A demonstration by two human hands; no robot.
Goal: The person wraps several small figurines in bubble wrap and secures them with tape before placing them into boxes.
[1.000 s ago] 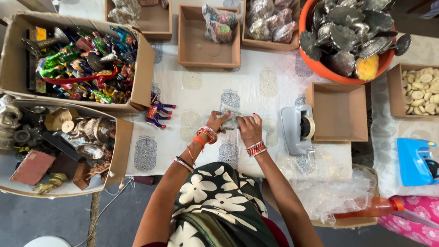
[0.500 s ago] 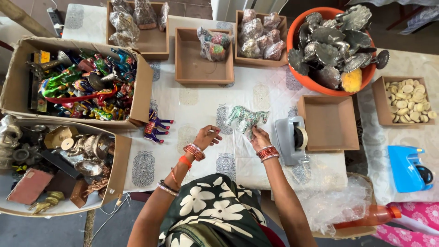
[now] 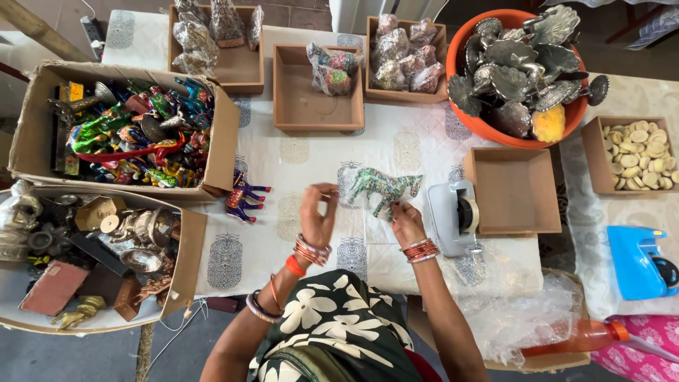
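Far left: cardboard box of metal ornaments, brass and silver tones, overhanging the worktop edge. Above it, a larger carton of painted figurines, packed full, mixed bright colours. Just right of that carton, a small purple toy horse stands alone on the printed white cloth.

Centre: left hand raised above the cloth, fingers loosely curled, thumb and fingertips close together; whether it pinches anything cannot be told. Bangles on both wrists. Right hand pinches the green patterned horse figurine by a hind leg; the figurine is held off the worktop, lying side-on, head towards the left hand, apparently inside a clear wrapper.

Just right of the right hand: grey tape dispenser, touching an empty shallow brown tray. Along the back edge, three more trays holding wrapped items. Back right: orange tub of metal peacock pieces. Far right: a tray of pale round discs, with a blue dispenser below it.
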